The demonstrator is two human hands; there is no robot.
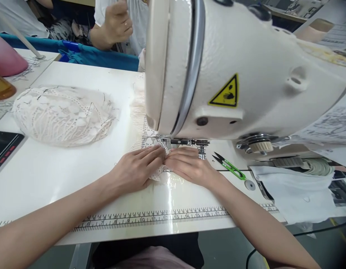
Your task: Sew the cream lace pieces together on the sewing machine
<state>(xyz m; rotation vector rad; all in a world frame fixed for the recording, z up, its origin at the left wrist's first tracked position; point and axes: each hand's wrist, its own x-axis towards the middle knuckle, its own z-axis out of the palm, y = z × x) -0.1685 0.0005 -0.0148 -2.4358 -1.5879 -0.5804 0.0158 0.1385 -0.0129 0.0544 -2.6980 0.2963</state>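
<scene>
Pale lace fabric (pixel 156 176) lies under the head of a white sewing machine (pixel 246 67), at the needle area. A gathered part of it runs away from me along the machine's left side. My left hand (pixel 141 166) is closed on the near edge of the lace, fingers together and pointing toward the presser foot. From the other side, my right hand (pixel 191 164) grips the same edge, its fingertips meeting those of the left. The fingers cover the stretch of lace between the hands, and both thumbs are largely hidden.
A bundle of lace (pixel 63 116) with loose threads lies at left, beyond a black device (pixel 6 147). Green thread snips (pixel 231 167) and a metal bobbin (pixel 249 185) lie right of my hand. A printed ruler (pixel 142 220) lines the near edge. A co-worker's hand (pixel 117 24) shows behind.
</scene>
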